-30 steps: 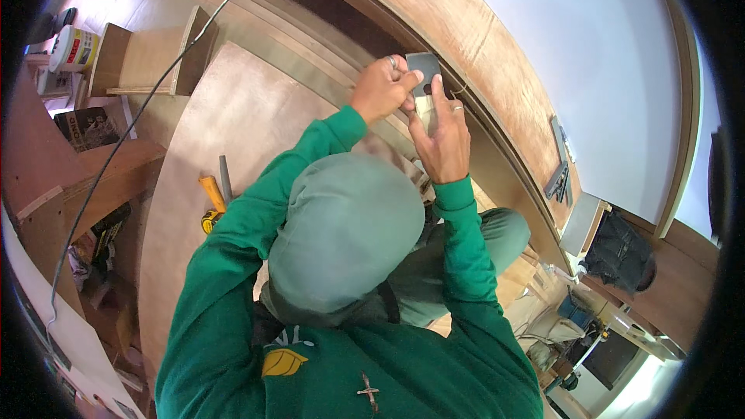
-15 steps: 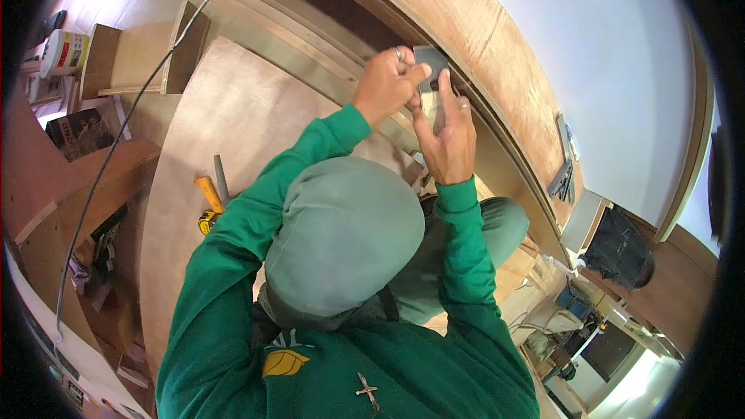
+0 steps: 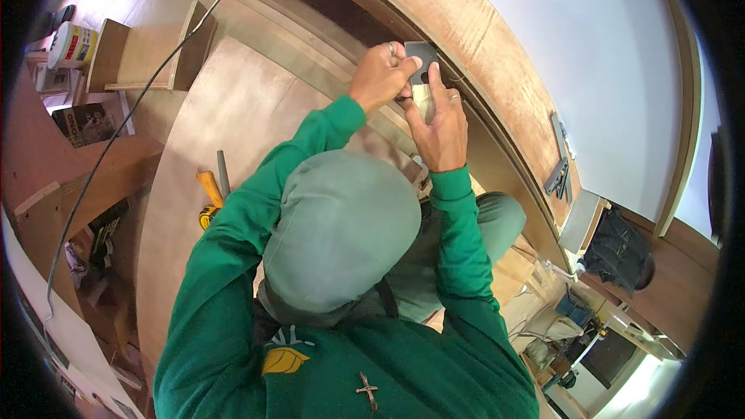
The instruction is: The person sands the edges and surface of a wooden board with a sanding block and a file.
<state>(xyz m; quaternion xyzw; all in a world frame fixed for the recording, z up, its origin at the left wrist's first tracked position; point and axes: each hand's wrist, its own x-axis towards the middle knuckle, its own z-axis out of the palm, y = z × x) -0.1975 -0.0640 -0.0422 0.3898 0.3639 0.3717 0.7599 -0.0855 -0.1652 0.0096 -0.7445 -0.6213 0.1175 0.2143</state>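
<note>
My left hand (image 3: 379, 77) pinches a flat dark metal plate (image 3: 421, 51) with a dark hole in it, thumb on its face. My right hand (image 3: 441, 128) grips the same piece from the near side, its index finger stretched along the plate. A pale, wood-coloured part (image 3: 423, 101) shows below the plate, between the right thumb and fingers. Whether the two parts are joined I cannot tell. Both hands are close to the edge of a long wooden panel (image 3: 466, 23). The left fingers behind the plate are partly hidden.
A file-like tool with an orange handle (image 3: 208, 185) and a yellow-black tape measure (image 3: 207, 217) lie on a plywood sheet (image 3: 233, 101) at left. Black clamps (image 3: 557, 174) rest on the right panel. A cable (image 3: 143, 89) crosses the left side; a white bucket (image 3: 72, 45) stands far left.
Both hands have shifted slightly left with the plate, keeping their hold. Much of the surrounding scene has shifted a little in the picture too.
</note>
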